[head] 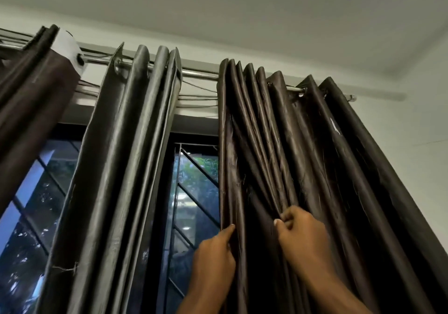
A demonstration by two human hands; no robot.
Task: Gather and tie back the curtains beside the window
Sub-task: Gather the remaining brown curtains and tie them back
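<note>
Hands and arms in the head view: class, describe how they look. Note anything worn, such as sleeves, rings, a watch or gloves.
Both the left hand and the right hand are bare, with no gloves, and no rings show. The forearms that show are bare too, with no sleeve, watch or bracelet. The fingernails are short and pale.

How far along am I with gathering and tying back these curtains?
Early. The dark curtain is already bunched into folds near the right end of the rod. Your left hand holds its inner edge and your right hand pinches a fold. The grey curtain hangs ungathered mid-window, and no tie is visible, so tying remains.
</note>
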